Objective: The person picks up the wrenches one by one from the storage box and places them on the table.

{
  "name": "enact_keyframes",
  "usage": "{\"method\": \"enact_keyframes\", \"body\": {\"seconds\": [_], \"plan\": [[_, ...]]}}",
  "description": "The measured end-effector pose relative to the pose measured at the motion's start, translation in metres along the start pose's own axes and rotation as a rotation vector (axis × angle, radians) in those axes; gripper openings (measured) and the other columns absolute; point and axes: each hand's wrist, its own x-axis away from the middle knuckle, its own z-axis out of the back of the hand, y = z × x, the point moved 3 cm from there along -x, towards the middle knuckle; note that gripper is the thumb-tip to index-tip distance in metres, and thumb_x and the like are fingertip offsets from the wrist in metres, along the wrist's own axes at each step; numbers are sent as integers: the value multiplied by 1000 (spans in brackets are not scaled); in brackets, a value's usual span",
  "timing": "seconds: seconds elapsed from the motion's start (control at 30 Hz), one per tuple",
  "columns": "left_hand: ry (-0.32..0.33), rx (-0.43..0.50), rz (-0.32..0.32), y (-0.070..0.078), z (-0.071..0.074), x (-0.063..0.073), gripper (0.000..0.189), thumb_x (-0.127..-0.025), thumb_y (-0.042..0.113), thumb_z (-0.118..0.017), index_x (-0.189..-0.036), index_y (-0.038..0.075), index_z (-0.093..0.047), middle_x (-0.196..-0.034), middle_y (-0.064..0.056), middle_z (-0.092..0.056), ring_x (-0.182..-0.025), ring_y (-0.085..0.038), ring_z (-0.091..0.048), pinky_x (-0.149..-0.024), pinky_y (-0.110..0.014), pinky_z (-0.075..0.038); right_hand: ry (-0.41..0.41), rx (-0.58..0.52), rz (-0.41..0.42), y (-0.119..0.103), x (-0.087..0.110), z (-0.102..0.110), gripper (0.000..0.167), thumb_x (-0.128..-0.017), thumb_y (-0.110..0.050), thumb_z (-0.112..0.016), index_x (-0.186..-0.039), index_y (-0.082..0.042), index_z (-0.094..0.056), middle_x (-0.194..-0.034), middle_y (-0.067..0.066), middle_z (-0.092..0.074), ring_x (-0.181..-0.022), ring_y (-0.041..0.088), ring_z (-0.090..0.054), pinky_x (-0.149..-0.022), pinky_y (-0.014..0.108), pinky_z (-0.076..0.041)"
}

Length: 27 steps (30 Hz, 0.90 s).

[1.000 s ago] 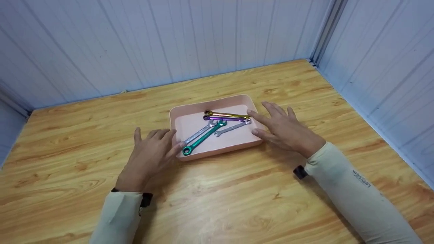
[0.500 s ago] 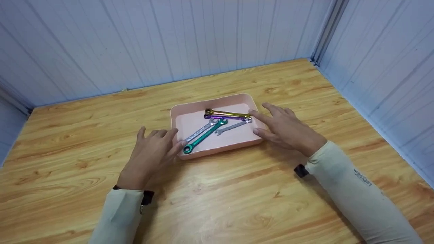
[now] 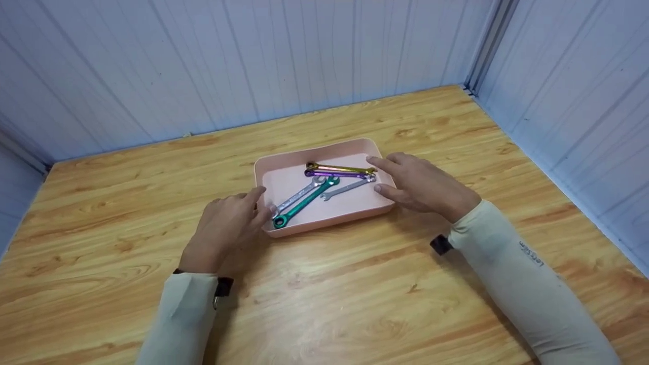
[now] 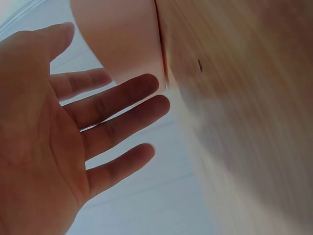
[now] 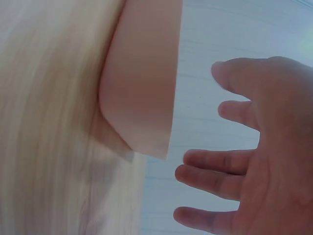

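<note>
A shallow pink tray [image 3: 329,222] lies between my hands on the table. In it, a green wrench [image 3: 307,203] rests alongside a silver wrench [image 3: 295,197], both slanting to the near left corner. Behind them a gold wrench [image 3: 339,168] and a purple wrench [image 3: 334,174] lie almost parallel. A smaller silver wrench [image 3: 347,188] slants toward their right ends. My left hand [image 3: 225,225] is at the tray's left end, thumb over the corner. On the right end, my right hand [image 3: 423,185] has thumb and forefinger reaching over the rim. Both wrist views show extended fingers beside the tray's outer wall.
The tray stands on a wood-grain table [image 3: 334,294]. A pale panelled wall [image 3: 304,56] runs along the back edge, and another panelled wall [image 3: 573,101] closes the right side.
My right hand's outer fingers have drawn closer together, and its forefinger sits a little higher over the tray. The left hand's spread fingers have drawn in. The wrenches keep their arrangement.
</note>
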Motion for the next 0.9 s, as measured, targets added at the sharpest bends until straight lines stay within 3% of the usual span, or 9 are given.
{"method": "enact_keyframes", "body": {"seconds": [0.23,0.43,0.5,0.57,0.63,0.7,0.77,0.9], "plan": [[-48,3,48,12,0,-17,56,-103,47,-49,-149,16,-46,-68,-4,-52,-74,-26,-56,-74,-40,-45,-41,-18,-43,1,-4,-1,55,-102,-43,-54,-152,-20,-47,-144,15,-51,-132,35,-47,-108,57,-31],[-40,54,74,12,6,-31,58,-104,43,-50,-155,21,-33,-68,-7,-49,-64,-24,-51,-64,-37,-39,-18,17,-78,2,-6,-1,49,-101,-39,-57,-143,-13,-57,-138,15,-55,-126,34,-50,-105,56,-35],[-55,84,97,12,6,-35,62,-104,43,-48,-158,19,-26,-72,-10,-53,-70,-27,-55,-68,-39,-43,-17,17,-95,2,-7,-3,48,-100,-39,-58,-141,-13,-58,-137,15,-55,-124,33,-50,-105,55,-36],[-91,121,148,12,5,-38,69,-104,45,-46,-160,17,-18,-85,-13,-61,-84,-29,-60,-82,-43,-49,-21,10,-108,0,-8,-7,47,-99,-39,-59,-140,-14,-60,-136,14,-55,-123,33,-49,-105,54,-36],[-132,154,208,11,4,-41,76,-104,47,-44,-163,14,-9,-97,-16,-64,-96,-31,-60,-96,-47,-47,-18,1,-114,-2,-9,-11,46,-99,-38,-60,-138,-15,-61,-133,12,-55,-121,31,-47,-105,53,-35],[-167,172,255,10,2,-43,77,-104,47,-43,-162,12,-7,-104,-16,-64,-101,-32,-59,-101,-49,-44,-6,5,-106,-2,-10,-13,43,-98,-37,-60,-136,-15,-63,-131,12,-55,-121,30,-46,-105,52,-35],[-181,172,263,12,1,-45,75,-105,45,-42,-162,11,-7,-97,-15,-61,-96,-31,-59,-96,-46,-46,12,13,-102,-2,-11,-13,41,-98,-35,-61,-133,-14,-64,-130,11,-56,-122,30,-45,-106,51,-34],[-160,156,201,15,0,-52,64,-106,36,-41,-159,9,-17,-83,-12,-54,-76,-28,-58,-73,-39,-46,58,28,-93,1,-13,-11,36,-97,-32,-63,-128,-14,-68,-129,11,-56,-123,30,-44,-107,50,-33]]}}
